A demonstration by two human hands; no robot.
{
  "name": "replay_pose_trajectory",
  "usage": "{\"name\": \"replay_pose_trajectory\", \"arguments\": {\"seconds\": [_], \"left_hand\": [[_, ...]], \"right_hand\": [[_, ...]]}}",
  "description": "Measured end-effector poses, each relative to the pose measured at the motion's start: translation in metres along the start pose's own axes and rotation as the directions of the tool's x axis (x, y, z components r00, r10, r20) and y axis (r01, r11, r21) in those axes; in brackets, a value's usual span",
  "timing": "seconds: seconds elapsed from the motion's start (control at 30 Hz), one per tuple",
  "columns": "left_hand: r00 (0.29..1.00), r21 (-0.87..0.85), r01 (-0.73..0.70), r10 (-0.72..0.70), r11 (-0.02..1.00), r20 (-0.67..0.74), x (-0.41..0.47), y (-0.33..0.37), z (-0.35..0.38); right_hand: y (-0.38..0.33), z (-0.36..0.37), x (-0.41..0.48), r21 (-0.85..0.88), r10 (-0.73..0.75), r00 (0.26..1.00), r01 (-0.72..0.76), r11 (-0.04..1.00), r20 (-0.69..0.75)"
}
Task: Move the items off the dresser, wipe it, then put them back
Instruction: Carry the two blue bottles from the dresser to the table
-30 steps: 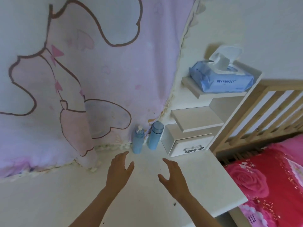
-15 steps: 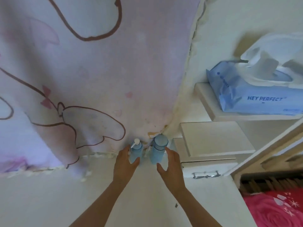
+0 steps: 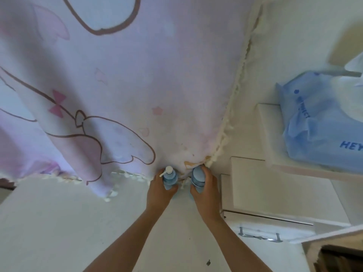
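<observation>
Clearing just begun: my left grip (image 3: 160,190) is wrapped around the pump bottle (image 3: 169,176), my right grip (image 3: 206,191) around the capped bottle (image 3: 197,176), both at the back of the tabletop (image 3: 78,222), seemingly unlifted; wiping and returning remain.

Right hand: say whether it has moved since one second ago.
Yes. The right hand moved forward past the front of the drawer box toward the curtain and now grips the capped blue bottle.
</observation>
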State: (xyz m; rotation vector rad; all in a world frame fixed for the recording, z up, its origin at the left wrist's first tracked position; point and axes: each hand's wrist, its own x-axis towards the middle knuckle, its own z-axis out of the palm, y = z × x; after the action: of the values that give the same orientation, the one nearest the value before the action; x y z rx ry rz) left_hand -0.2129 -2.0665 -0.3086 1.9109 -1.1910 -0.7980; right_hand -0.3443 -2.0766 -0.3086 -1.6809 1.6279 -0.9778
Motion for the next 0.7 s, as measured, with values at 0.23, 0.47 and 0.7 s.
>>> {"name": "replay_pose_trajectory", "arguments": {"seconds": [0.23, 0.47, 0.7], "left_hand": [[0.999, -0.007, 0.009, -0.009, 1.000, -0.049, -0.018, -0.003, -0.011], [0.992, -0.017, 0.038, -0.040, 0.999, -0.118, -0.052, -0.020, -0.057], [0.954, -0.064, 0.113, -0.127, 0.992, -0.273, -0.103, -0.053, -0.146]], "right_hand": [[-0.002, -0.004, -0.006, -0.012, -0.013, 1.000, 0.013, 1.000, 0.009], [-0.027, 0.014, -0.043, -0.016, -0.089, 0.983, 0.093, 0.996, 0.160], [-0.091, 0.056, -0.096, 0.032, -0.249, 0.908, 0.253, 0.967, 0.338]]}}
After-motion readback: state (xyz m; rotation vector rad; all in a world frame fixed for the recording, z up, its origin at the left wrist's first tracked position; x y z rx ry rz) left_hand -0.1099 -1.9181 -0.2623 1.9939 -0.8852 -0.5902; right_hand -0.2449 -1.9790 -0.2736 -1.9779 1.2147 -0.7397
